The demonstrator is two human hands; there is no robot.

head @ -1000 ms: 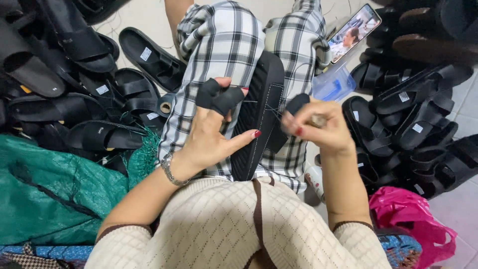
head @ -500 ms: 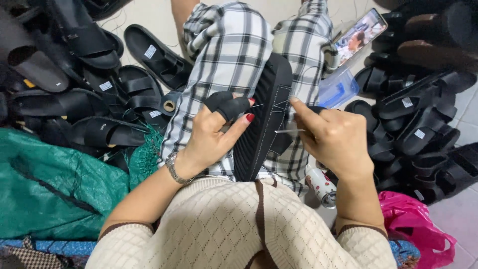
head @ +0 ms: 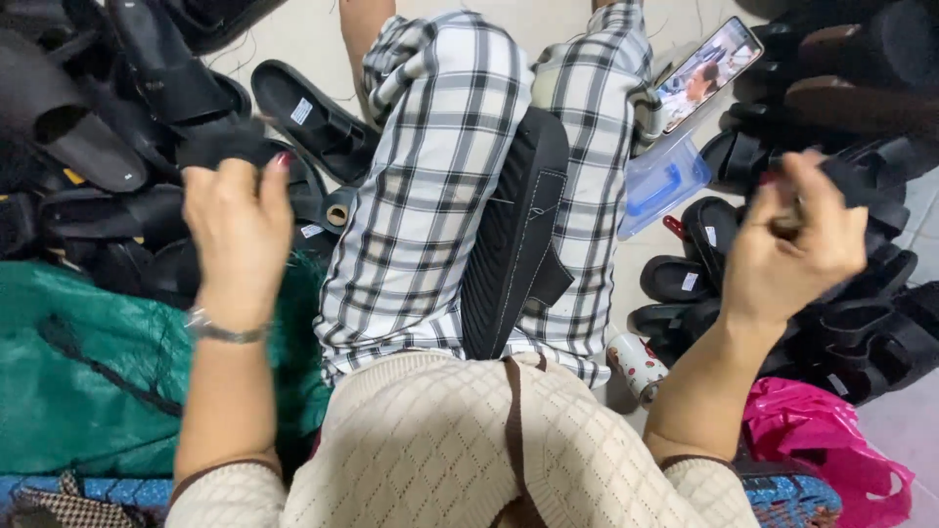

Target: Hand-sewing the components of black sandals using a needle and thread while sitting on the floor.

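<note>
Far left: a heap of black sandals (head: 108,127) covers the floor, straps and soles jumbled together, and one lone black sandal (head: 311,117) lies sole-down nearer the knees.
Lower left: a green net bag (head: 88,381) sits bunched under the left forearm.
Left hand: the left hand (head: 240,230) is up and out to the side, fingers curled in, pinching a black strap piece (head: 220,145) at the fingertips; red nails show and a thin metal bracelet (head: 227,332) circles the wrist.
Centre: black-and-white checked trousers (head: 430,196) fill the middle, and there on the lap, between the thighs, lies the black sandal sole (head: 509,235), long and ridged, with pale stitching along its edge, touched by neither hand.
Below: a cream knitted sweater (head: 440,450) with a brown strap (head: 516,440) running down it.
Right of centre: a phone (head: 706,70) with a lit screen leans by the right knee, a clear blue-tinted plastic pouch (head: 665,181) just beneath it, and a small patterned can (head: 638,364) stands on the floor beside the thigh.
Right hand: the right hand (head: 787,249) is raised well away from the sole, closed into a loose fist round something small; it's blurred, so what it grips I cannot tell.
Far right: more black sandals (head: 861,323) piled up behind that hand.
Bottom right: a bright pink plastic bag (head: 822,440) crumpled on the floor.
</note>
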